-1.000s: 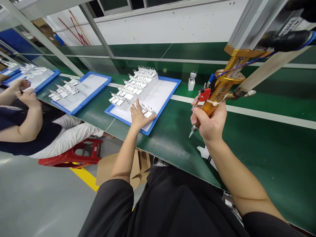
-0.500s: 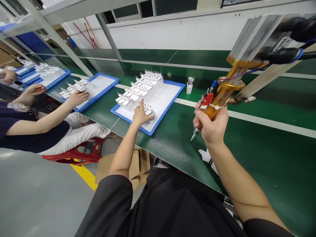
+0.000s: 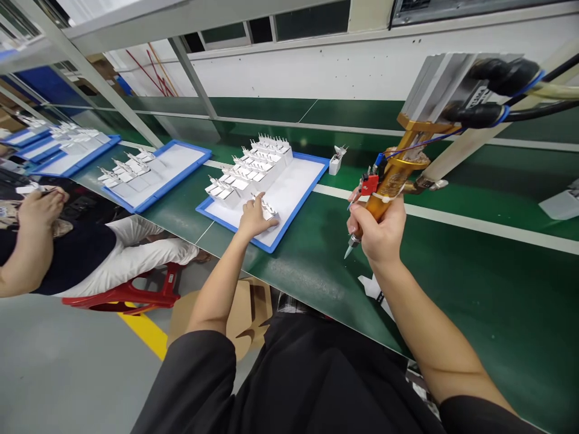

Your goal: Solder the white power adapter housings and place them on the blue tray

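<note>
My left hand (image 3: 254, 218) is over the near part of a blue-rimmed tray (image 3: 296, 228), thumb and forefinger spread about a short row of white plug housings (image 3: 268, 210). It touches them; the other fingers are partly hidden. More white plug housings with upright prongs (image 3: 253, 166) stand in several rows on the tray. Wrapped round the gold barrel of a dispensing gun (image 3: 392, 175) is my right hand (image 3: 382, 232). The gun's pale, pointed nozzle (image 3: 348, 248) aims down, a little above the green bench. A red switch (image 3: 368, 184) sits on the barrel.
A single white plug housing (image 3: 335, 161) stands beyond the tray. White pieces lie under my right forearm (image 3: 371, 287) and at the far right (image 3: 561, 205). Black hoses (image 3: 520, 114) run from the gun. To the left are another blue-rimmed tray (image 3: 181, 181) and a co-worker's hand (image 3: 43, 205).
The view has shifted slightly. My left hand stays at the short row and my right hand keeps its hold on the gun. The co-worker's hands have drawn back from their tray.
</note>
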### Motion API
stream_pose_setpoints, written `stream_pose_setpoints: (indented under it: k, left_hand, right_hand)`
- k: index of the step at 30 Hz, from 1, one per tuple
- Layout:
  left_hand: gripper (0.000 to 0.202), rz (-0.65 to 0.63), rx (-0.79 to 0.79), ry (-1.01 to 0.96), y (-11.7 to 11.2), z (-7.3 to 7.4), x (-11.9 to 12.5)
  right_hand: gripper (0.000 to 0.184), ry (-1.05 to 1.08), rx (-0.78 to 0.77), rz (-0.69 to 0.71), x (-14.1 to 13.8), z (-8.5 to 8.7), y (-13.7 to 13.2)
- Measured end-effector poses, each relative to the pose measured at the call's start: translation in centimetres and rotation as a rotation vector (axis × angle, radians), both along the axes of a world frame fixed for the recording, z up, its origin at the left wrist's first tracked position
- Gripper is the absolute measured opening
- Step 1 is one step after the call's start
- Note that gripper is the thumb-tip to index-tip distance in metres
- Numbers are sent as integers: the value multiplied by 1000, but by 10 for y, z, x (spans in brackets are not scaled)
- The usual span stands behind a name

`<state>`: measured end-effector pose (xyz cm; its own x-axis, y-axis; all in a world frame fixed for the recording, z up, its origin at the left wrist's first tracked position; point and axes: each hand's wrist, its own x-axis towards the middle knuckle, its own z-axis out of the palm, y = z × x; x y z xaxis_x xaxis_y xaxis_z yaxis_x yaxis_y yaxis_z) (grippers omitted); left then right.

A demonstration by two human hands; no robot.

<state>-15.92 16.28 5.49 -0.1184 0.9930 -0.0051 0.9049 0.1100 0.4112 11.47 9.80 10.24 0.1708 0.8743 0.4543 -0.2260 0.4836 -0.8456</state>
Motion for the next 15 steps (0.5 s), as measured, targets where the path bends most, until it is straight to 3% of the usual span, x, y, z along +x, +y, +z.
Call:
stream_pose_setpoints:
  k: [4, 7, 11, 15]
  left_hand:
    - [103, -48, -41, -756, -10, 19, -21]
    - [96, -188, -79, -1241, -23, 39, -23]
    - [95, -286, -30, -1372, -32, 51, -14]
    - [100, -195, 34, -1201, -27, 37, -19]
  right_hand:
    - [22, -12, -1, 6, 0, 1, 0]
    - [22, -9, -12, -3, 0, 3, -1]
    - [22, -13, -37, -14, 0, 4, -2]
    - [22, -25, -44, -13, 0, 3, -2]
